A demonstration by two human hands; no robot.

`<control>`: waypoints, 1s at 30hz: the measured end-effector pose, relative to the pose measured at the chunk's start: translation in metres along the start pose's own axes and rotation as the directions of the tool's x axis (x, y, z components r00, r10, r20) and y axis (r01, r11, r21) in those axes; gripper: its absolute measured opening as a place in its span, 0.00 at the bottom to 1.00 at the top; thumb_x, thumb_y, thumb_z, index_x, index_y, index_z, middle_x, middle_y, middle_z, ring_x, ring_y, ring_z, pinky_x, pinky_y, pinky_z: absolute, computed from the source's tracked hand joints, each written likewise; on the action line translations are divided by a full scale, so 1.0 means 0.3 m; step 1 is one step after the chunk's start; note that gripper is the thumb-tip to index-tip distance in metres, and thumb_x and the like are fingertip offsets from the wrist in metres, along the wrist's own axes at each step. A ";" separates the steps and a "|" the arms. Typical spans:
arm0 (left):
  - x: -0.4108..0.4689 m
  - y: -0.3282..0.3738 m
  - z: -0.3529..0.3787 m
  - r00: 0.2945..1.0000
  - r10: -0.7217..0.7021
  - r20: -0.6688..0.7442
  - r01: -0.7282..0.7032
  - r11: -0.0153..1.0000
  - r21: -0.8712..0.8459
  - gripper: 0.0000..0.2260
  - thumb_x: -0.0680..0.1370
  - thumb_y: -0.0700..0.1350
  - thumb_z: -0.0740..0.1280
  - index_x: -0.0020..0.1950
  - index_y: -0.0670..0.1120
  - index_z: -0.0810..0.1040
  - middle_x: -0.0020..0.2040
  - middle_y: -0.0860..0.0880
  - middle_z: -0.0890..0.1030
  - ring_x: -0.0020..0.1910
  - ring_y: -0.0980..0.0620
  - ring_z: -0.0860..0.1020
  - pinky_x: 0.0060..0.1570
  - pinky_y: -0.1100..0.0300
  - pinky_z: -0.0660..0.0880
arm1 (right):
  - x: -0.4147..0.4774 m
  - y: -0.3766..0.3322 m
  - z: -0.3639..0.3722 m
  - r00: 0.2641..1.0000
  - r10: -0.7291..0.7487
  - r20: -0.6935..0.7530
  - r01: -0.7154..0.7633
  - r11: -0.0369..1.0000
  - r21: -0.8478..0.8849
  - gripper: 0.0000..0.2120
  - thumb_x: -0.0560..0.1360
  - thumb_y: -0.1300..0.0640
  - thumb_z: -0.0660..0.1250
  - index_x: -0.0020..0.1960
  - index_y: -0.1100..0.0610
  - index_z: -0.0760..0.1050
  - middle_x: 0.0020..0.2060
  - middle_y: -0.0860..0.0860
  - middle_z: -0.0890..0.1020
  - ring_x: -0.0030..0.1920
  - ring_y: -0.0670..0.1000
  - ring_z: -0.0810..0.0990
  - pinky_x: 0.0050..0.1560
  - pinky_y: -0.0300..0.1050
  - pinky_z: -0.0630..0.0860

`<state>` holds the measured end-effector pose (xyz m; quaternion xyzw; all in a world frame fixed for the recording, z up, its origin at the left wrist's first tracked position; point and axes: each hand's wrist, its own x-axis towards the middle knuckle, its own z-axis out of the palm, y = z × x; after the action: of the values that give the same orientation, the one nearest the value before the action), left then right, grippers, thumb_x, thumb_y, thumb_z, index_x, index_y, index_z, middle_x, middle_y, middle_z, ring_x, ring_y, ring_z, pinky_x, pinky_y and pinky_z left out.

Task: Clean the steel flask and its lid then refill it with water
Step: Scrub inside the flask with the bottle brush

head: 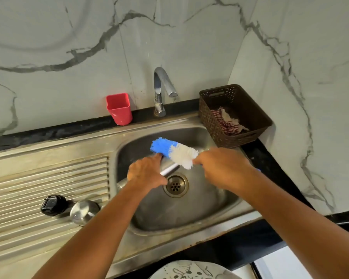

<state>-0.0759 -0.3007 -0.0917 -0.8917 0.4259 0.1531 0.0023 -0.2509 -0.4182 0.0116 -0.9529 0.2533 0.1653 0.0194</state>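
Over the sink basin [189, 214] my left hand [146, 174] grips the steel flask [169, 168], which lies tilted and is mostly hidden under my fingers. My right hand [222, 168] holds the handle of a blue and white bottle brush [174, 151]; its bristles lie against the flask's upper side. On the ribbed draining board [48, 178] to the left stand a black stopper lid [53, 205] and a steel cap [84, 212].
A chrome tap [162, 87] stands behind the basin with no water running. A red cup [119, 108] sits to its left. A brown perforated basket [234, 113] holding a checked cloth is at the right. The drain [175, 185] lies below the flask.
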 end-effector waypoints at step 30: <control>-0.022 0.012 0.057 0.954 -0.052 0.296 0.300 0.254 -0.919 0.27 0.76 0.52 0.77 0.72 0.57 0.72 0.54 0.47 0.83 0.48 0.47 0.83 0.42 0.56 0.80 | -0.025 0.012 0.181 0.930 0.164 0.330 -0.367 0.337 0.867 0.17 0.83 0.62 0.60 0.67 0.47 0.77 0.35 0.52 0.81 0.25 0.44 0.68 0.24 0.38 0.61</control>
<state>-0.0872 -0.2956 -0.1058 -0.7335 0.1424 0.4676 -0.4723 -0.2753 -0.4111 -0.0373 -0.7067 0.4512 0.0851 0.5383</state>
